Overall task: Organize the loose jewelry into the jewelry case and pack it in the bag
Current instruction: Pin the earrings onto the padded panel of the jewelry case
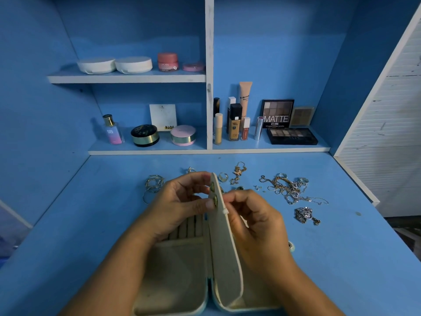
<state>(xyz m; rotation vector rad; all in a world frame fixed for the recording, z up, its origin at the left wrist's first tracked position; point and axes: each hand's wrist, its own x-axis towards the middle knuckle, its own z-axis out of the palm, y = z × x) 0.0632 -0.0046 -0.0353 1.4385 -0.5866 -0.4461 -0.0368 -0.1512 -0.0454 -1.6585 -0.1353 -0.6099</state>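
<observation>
In the head view, a cream, zip-round fabric jewelry case [173, 270] is seen lying open on the blue painted table [91, 224], close in front of the person. Its cream fabric divider panel [224, 247] is stood up on edge along the spine, with its long axis running away from the person.

The hands are brought close together at the far end of this panel, one on each face. The left hand [180, 199] is curled over the panel's top edge, with the thumb pressed beside two small gold stud earrings [214, 193] set in the panel. The fingertips of the right hand [255, 215] are drawn together against the back face. Whether an earring back is pinched there cannot be told, since the panel hides it.

The rest of the loose jewelry is left on the table beyond the case. A tangle of gold and silver chains [287, 188] and a silver clustered pendant [306, 215] lie to the right, nearer the right hand. A group of thin silver hoops [153, 185] lies to the left, nearer the left hand. A gold pendant necklace [238, 172] lies straight beyond the panel.

The earring fastening is judged to be the step in hand, and most pieces are not yet stowed. No bag is in view.
</observation>
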